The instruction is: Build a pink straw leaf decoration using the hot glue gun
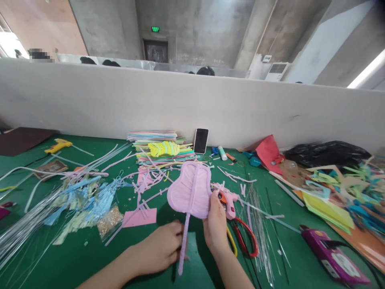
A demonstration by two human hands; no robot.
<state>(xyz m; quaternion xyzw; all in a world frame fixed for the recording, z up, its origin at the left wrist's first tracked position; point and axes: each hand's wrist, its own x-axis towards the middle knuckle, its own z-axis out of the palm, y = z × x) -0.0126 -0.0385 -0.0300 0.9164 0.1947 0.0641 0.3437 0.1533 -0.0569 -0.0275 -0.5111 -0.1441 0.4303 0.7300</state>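
Observation:
A lilac hand fan with a lobed outline, a raised centre rib and a long wrapped handle is held up over the table. My right hand grips its lower right edge, thumb on the front face. Beside the handle, my left hand is closed with curled fingers; their tips are partly behind the handle, and what they hold is hidden. Just right of my right hand lie a pink glue gun and pliers with red and yellow handles. A pink paper card lies left of the fan.
Pipe cleaners are stacked at the back by a phone. Wires and blue tassels spread left, near a yellow glue gun. Right are wires, a purple device, paper scraps and a black bag. A white partition stands behind.

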